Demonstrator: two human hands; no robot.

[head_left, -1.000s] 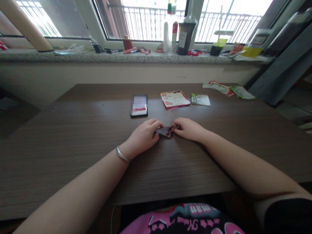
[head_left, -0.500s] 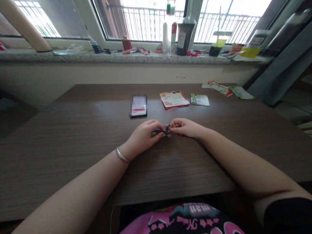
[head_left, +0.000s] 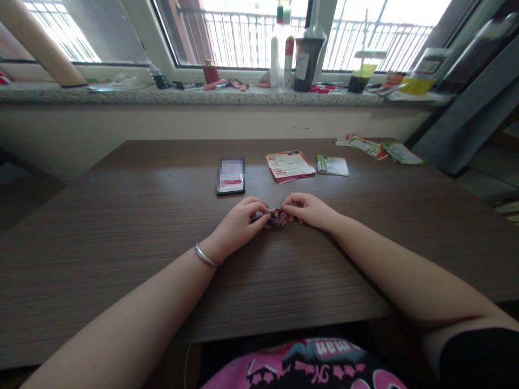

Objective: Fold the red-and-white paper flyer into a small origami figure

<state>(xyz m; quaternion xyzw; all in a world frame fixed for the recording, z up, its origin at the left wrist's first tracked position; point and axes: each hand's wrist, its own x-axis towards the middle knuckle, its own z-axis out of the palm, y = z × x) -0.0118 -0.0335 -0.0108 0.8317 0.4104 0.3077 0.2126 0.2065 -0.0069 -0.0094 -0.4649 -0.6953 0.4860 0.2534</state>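
Note:
Low over the brown table, a small crinkled, shiny packet-like thing, dark with reddish and purplish patches, lies between my two hands. Its exact kind is too small to make out. My left hand, with a silver bangle at the wrist, is closed on its left end between thumb and fingers. At the right end, my right hand pinches it with thumb and index finger, the other fingers curled. My fingers cover both ends. Beyond my left hand lies a flat dark-edged item whose pale face is pixelated.
A stack of red-and-yellow-edged cards lies beyond my hands, beside a smaller pile of green-and-white cards. More cards are spread at the table's back right. Bottles, a dark cup and small items crowd the stone windowsill.
The thing between my hands has turned, so more of its reddish, shiny surface shows instead of a thin dark edge. My right hand has risen slightly; my left fingers have shifted a little.

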